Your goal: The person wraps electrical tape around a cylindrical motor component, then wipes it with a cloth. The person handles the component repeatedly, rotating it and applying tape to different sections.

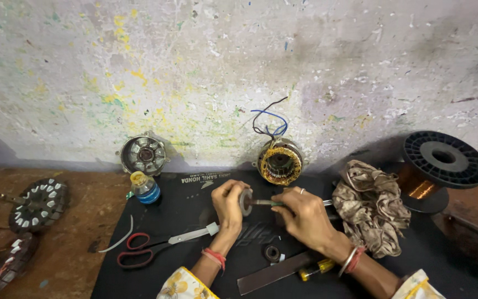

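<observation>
Near the middle of the black mat [195, 210] that covers much of the surface [78, 221], the left hand [229, 202] is clenched around a small grey disc [245, 201], held on edge. The right hand [304, 213] grasps a thin tool [266, 203] whose tip meets the disc; whether it enters the hole I cannot tell

At the mat's far-left corner stands a small bottle [145, 188] with a yellow cap, blue liquid in its lower part. Red-handled scissors [159, 245] lie on the mat's left side, a white strip [118, 240] beside them. Near the front edge lie a small ring [272, 253], a dark flat bar [275, 272] and a yellow-handled screwdriver [317, 269]

Against the wall [239, 72] lean a grey motor housing [144, 155] and a copper-wound stator [279, 161] with loose wires. A crumpled rag [373, 207] lies toward the right, and behind it a black spool [438, 169] holding copper wire. Two stator cores [39, 204] rest at the bare left edge
</observation>
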